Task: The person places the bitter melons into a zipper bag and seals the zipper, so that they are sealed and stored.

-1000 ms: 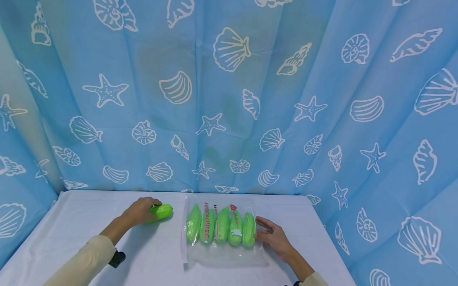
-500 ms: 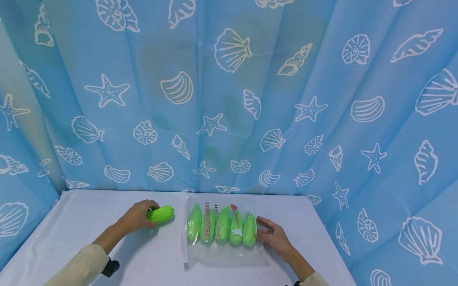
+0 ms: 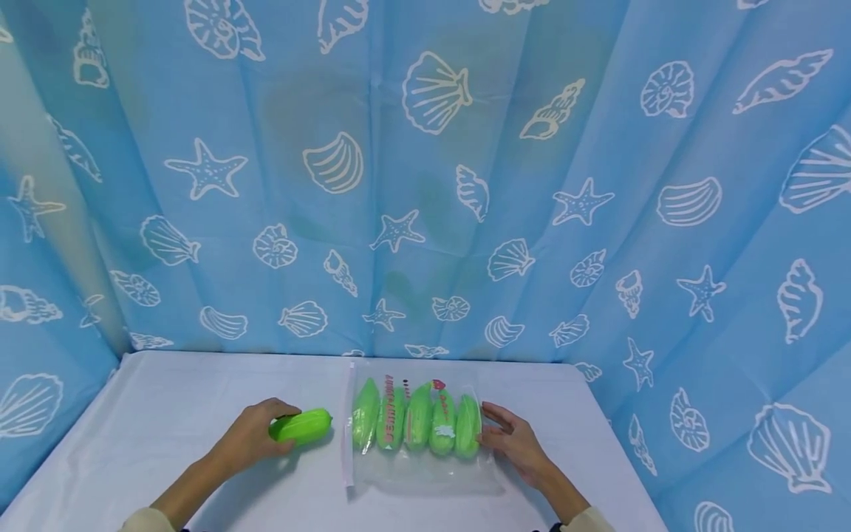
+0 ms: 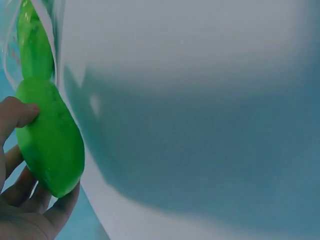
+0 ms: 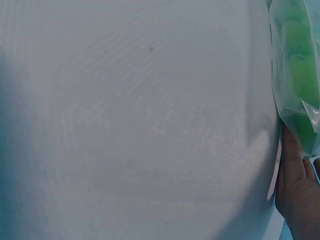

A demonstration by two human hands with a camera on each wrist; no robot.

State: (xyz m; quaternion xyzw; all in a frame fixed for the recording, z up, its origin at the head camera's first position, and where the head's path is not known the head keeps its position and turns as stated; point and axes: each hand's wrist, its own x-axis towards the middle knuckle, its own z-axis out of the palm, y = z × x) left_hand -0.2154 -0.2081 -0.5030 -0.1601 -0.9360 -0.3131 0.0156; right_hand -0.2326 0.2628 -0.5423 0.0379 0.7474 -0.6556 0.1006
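My left hand [image 3: 255, 434] grips a bright green, cucumber-shaped vegetable [image 3: 309, 426], thumb on one side and fingers curled round the other. It is held tilted close over the table, left of a clear zip bag [image 3: 425, 476] with pink print. In the left wrist view the held vegetable [image 4: 52, 140] overlaps a bagged one [image 4: 36, 47]. Inside the bag several similar green vegetables [image 3: 419, 421] lie side by side, their long sides parallel to the bag's white-edged left end [image 3: 349, 458]. At the bag's right end, my right hand [image 3: 518, 447] holds it with thumb and fingers.
A white cloth [image 3: 266, 373] covers the table. Blue curtains [image 3: 425, 185] with white shell and starfish prints rise behind the back edge and along both sides.
My left hand has carried the green vegetable toward the near side and slightly right, closer to the bag's white-edged end. The right hand and the bag have stayed almost in place.
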